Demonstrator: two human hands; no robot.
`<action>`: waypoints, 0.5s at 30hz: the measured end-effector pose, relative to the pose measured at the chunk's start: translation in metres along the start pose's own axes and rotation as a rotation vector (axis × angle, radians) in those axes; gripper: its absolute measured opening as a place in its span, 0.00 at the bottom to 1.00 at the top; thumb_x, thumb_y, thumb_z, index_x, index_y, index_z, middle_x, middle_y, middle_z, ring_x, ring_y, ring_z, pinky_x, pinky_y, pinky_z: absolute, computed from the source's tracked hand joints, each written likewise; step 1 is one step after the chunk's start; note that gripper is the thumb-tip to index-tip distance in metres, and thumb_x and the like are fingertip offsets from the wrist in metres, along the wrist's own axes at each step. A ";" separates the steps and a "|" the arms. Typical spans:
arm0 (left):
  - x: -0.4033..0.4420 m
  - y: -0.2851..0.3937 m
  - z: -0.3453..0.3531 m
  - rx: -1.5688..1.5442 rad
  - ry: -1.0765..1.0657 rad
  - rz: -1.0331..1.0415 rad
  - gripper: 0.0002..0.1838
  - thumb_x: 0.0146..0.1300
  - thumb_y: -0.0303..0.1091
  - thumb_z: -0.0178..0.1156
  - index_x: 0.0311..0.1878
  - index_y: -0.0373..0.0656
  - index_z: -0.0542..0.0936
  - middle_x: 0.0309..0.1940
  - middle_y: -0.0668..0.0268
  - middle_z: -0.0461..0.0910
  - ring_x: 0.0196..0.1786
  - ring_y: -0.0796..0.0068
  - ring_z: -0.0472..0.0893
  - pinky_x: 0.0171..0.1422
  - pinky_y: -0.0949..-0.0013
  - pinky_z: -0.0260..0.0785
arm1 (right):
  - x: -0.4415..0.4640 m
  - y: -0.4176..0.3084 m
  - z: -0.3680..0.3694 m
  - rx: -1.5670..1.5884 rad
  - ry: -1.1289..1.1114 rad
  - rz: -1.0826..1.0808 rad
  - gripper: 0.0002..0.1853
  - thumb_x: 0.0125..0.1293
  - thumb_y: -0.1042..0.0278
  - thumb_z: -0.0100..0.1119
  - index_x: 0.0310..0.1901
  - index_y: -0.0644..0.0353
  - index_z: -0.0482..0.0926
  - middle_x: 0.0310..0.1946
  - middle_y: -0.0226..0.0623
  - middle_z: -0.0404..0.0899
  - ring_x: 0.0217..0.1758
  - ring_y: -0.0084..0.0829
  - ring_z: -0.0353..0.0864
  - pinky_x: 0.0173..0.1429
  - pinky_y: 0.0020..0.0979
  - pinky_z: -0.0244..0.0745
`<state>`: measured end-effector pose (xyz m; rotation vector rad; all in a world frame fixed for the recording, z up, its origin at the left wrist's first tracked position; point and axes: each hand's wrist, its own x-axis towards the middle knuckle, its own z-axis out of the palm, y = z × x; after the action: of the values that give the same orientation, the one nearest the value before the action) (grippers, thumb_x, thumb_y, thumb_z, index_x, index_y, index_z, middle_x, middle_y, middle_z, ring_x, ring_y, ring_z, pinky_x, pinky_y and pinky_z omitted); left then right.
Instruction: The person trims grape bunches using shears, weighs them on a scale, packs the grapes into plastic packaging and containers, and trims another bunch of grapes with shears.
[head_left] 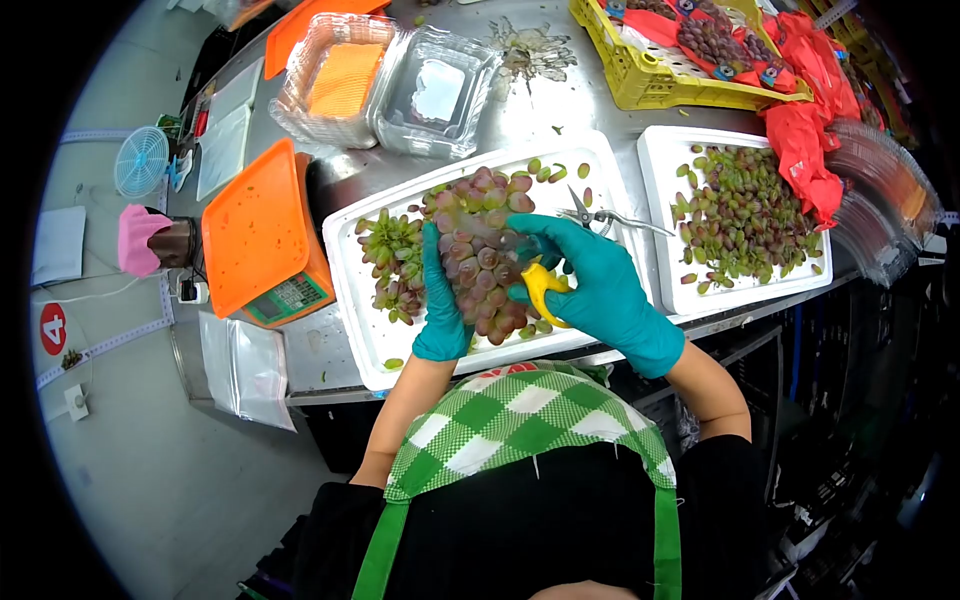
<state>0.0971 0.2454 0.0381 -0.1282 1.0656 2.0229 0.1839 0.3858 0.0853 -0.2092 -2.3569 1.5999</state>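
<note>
One grape bunch point(485, 265) was over the white tray point(362, 345), cupped by the left hand point(442, 300), fingers half-curled; the right hand point(612, 295) gripped yellow-handled snips point(545, 292), tips seemingly hidden, so shallow reaches suited.

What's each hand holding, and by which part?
Left hand: large grape bunch, cupped along its left side. Right hand: yellow-handled tool, by its handle; working end unclear.

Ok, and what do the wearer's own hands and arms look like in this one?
The left hand and right hand wear matching teal gloves, fairly close-fitting, with cuffs ending around the wrists. No markings or cables show on them. The forearms are uncovered, and black sleeves begin around the elbows.
</note>
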 end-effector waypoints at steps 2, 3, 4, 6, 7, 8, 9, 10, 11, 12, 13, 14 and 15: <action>-0.001 -0.002 0.004 0.063 0.050 0.082 0.33 0.57 0.60 0.41 0.59 0.46 0.58 0.53 0.63 0.66 0.52 0.70 0.71 0.55 0.68 0.66 | 0.001 0.000 0.001 -0.209 -0.010 -0.078 0.28 0.46 0.75 0.63 0.51 0.51 0.68 0.29 0.33 0.72 0.31 0.25 0.74 0.35 0.24 0.71; -0.001 -0.003 0.005 0.097 0.072 0.122 0.33 0.58 0.60 0.41 0.59 0.47 0.59 0.53 0.63 0.66 0.52 0.70 0.71 0.55 0.68 0.67 | 0.001 0.000 0.001 -0.314 -0.012 -0.115 0.27 0.46 0.75 0.63 0.51 0.51 0.68 0.30 0.34 0.72 0.31 0.26 0.74 0.35 0.24 0.71; 0.001 -0.004 0.003 0.072 0.078 0.093 0.32 0.58 0.59 0.41 0.59 0.46 0.59 0.53 0.63 0.67 0.51 0.70 0.71 0.54 0.69 0.67 | 0.002 0.002 0.001 -0.277 -0.010 -0.114 0.27 0.46 0.74 0.62 0.51 0.51 0.68 0.30 0.34 0.73 0.31 0.26 0.74 0.35 0.24 0.72; 0.003 -0.008 -0.005 0.022 0.095 0.036 0.31 0.59 0.57 0.42 0.59 0.46 0.59 0.52 0.63 0.67 0.51 0.71 0.72 0.53 0.69 0.68 | 0.003 0.008 0.003 -0.198 -0.011 -0.112 0.27 0.47 0.74 0.62 0.51 0.51 0.68 0.30 0.35 0.73 0.30 0.26 0.75 0.35 0.24 0.72; 0.002 -0.008 -0.001 0.015 0.117 0.071 0.30 0.60 0.56 0.42 0.58 0.45 0.59 0.51 0.63 0.68 0.51 0.70 0.72 0.53 0.69 0.68 | 0.004 0.008 0.003 -0.212 -0.026 -0.106 0.26 0.48 0.75 0.61 0.51 0.52 0.68 0.30 0.35 0.73 0.30 0.26 0.75 0.34 0.24 0.72; 0.003 -0.009 -0.002 0.020 0.108 0.078 0.30 0.59 0.56 0.42 0.58 0.45 0.59 0.52 0.63 0.67 0.51 0.70 0.72 0.53 0.69 0.68 | 0.004 0.008 0.002 -0.228 -0.041 -0.100 0.26 0.48 0.75 0.61 0.51 0.52 0.68 0.31 0.35 0.74 0.29 0.26 0.75 0.34 0.25 0.72; 0.006 -0.011 -0.005 0.026 0.097 0.083 0.30 0.59 0.57 0.42 0.58 0.46 0.59 0.52 0.63 0.67 0.51 0.70 0.72 0.53 0.68 0.68 | 0.003 0.008 0.001 -0.245 -0.055 -0.092 0.25 0.48 0.75 0.60 0.51 0.52 0.68 0.31 0.34 0.74 0.29 0.26 0.75 0.34 0.25 0.72; 0.008 -0.012 -0.006 0.030 0.087 0.088 0.31 0.59 0.57 0.42 0.58 0.46 0.59 0.52 0.63 0.67 0.51 0.69 0.72 0.53 0.68 0.68 | 0.002 0.010 0.001 -0.207 -0.036 -0.087 0.25 0.49 0.76 0.60 0.51 0.52 0.68 0.32 0.34 0.74 0.28 0.26 0.75 0.34 0.25 0.72; 0.007 -0.010 -0.006 0.032 0.068 0.052 0.32 0.59 0.58 0.41 0.59 0.45 0.59 0.53 0.62 0.66 0.51 0.68 0.71 0.53 0.67 0.68 | 0.000 0.012 0.001 -0.170 -0.018 -0.082 0.25 0.49 0.76 0.59 0.51 0.52 0.68 0.33 0.34 0.75 0.28 0.25 0.75 0.34 0.25 0.72; 0.007 -0.008 -0.005 0.032 0.050 0.018 0.32 0.58 0.59 0.41 0.59 0.45 0.59 0.53 0.61 0.66 0.52 0.67 0.71 0.54 0.66 0.67 | 0.000 0.014 0.001 -0.133 0.000 -0.079 0.24 0.50 0.77 0.58 0.51 0.53 0.68 0.35 0.34 0.75 0.27 0.24 0.75 0.34 0.24 0.72; 0.006 -0.006 -0.004 0.032 0.032 -0.016 0.33 0.58 0.60 0.40 0.59 0.45 0.59 0.54 0.61 0.66 0.53 0.66 0.70 0.55 0.64 0.66 | 0.001 0.012 -0.002 -0.099 0.014 -0.002 0.24 0.49 0.75 0.59 0.50 0.53 0.68 0.34 0.34 0.75 0.28 0.26 0.75 0.33 0.25 0.72; 0.007 -0.006 -0.002 -0.049 -0.030 -0.043 0.34 0.57 0.61 0.40 0.59 0.45 0.58 0.54 0.60 0.65 0.53 0.65 0.70 0.56 0.64 0.65 | 0.003 0.009 -0.007 -0.064 0.026 0.076 0.23 0.48 0.73 0.60 0.50 0.53 0.69 0.32 0.34 0.75 0.28 0.27 0.76 0.33 0.25 0.72; 0.009 -0.006 -0.001 -0.131 -0.092 -0.067 0.35 0.57 0.61 0.39 0.60 0.45 0.58 0.55 0.59 0.65 0.54 0.64 0.69 0.57 0.63 0.64 | 0.006 0.009 -0.013 -0.029 0.038 0.149 0.23 0.48 0.71 0.61 0.49 0.53 0.69 0.31 0.33 0.75 0.29 0.29 0.77 0.32 0.26 0.72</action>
<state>0.0956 0.2522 0.0301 -0.1356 0.8606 2.0181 0.1815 0.4021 0.0821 -0.4275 -2.3863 1.6120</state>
